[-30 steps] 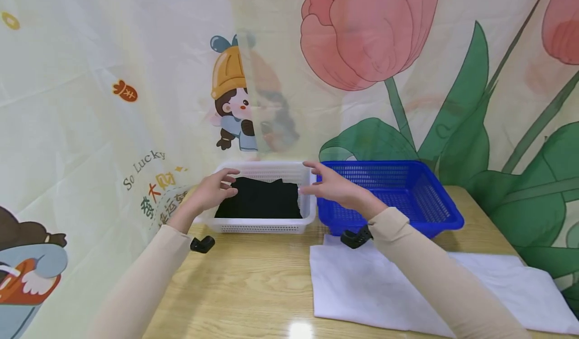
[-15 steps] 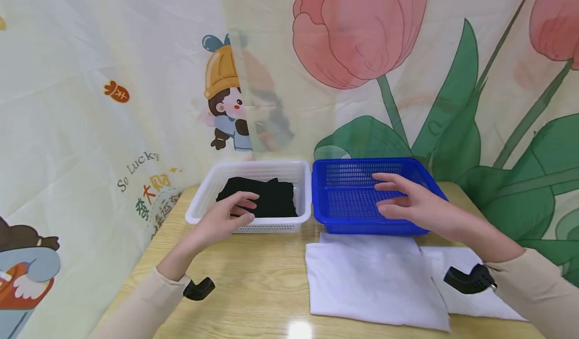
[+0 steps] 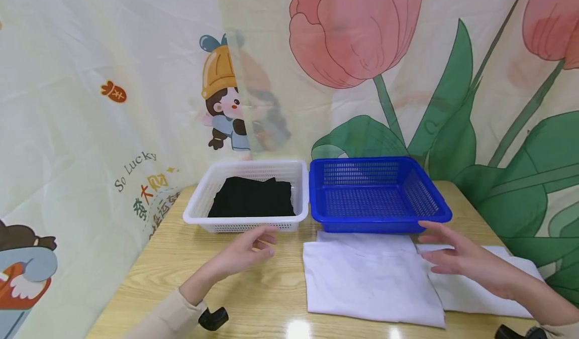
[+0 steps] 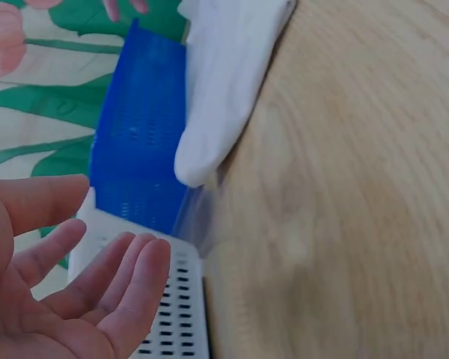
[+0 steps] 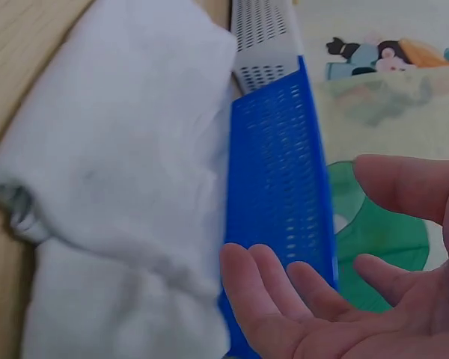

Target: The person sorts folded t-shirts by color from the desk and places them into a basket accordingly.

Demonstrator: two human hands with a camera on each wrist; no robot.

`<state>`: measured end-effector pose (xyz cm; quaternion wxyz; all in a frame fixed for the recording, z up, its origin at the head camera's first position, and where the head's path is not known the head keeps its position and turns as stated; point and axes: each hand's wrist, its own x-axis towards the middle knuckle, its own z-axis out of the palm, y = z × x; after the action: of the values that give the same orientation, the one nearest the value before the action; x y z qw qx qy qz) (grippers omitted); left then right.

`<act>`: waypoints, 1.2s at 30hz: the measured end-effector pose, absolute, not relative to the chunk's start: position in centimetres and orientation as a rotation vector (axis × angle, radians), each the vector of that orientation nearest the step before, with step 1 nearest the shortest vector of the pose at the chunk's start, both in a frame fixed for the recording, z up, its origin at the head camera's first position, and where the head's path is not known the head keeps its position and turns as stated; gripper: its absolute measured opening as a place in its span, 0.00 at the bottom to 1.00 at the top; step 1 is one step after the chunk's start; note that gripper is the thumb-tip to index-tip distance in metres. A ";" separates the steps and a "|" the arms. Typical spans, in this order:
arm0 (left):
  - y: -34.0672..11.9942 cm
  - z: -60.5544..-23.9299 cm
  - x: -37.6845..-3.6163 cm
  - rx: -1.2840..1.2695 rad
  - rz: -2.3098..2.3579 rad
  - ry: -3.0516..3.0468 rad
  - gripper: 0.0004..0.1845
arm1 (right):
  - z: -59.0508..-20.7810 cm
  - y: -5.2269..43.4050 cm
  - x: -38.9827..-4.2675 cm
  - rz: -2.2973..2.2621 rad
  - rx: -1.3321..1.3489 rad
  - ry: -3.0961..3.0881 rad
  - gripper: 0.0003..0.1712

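In the head view, my left hand [image 3: 248,251] hovers over the table just in front of the white basket [image 3: 246,223], its fingers loosely bent around nothing. Inside that basket lies a folded black cloth [image 3: 253,198]. My right hand [image 3: 466,258] is above the white garments, near the front right corner of the blue basket [image 3: 375,226], and holds nothing. A folded white garment [image 3: 371,284] lies in front of the blue basket. Part of a second white piece [image 3: 484,294] shows to its right, partly hidden by my right hand. Both wrist views show relaxed, bare fingers.
The two baskets stand side by side at the back of the wooden table [image 3: 253,304]. Behind them hangs a printed curtain [image 3: 163,68] with tulips and cartoon figures. The blue basket shows its bare mesh floor.
Both hands have drawn back from the white basket toward the front. The right hand has swung right, past the blue basket to over the white garments. The black cloth stays in the white basket.
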<state>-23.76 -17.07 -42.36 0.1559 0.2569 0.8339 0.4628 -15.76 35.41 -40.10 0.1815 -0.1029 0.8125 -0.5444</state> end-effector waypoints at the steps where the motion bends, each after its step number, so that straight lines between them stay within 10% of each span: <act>1: -17.0 -42.7 -23.7 0.735 1.337 2.364 0.26 | -40.5 35.7 -15.6 -1.529 -0.259 2.285 0.46; 36: -10.8 -46.2 -23.8 0.506 1.490 1.920 0.37 | -43.9 35.9 -16.2 -1.464 0.005 2.060 0.50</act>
<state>-23.82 -10.81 -46.19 0.3238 0.1930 0.7317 0.5680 -16.21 35.91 -43.95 0.3024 0.0020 0.7769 -0.5522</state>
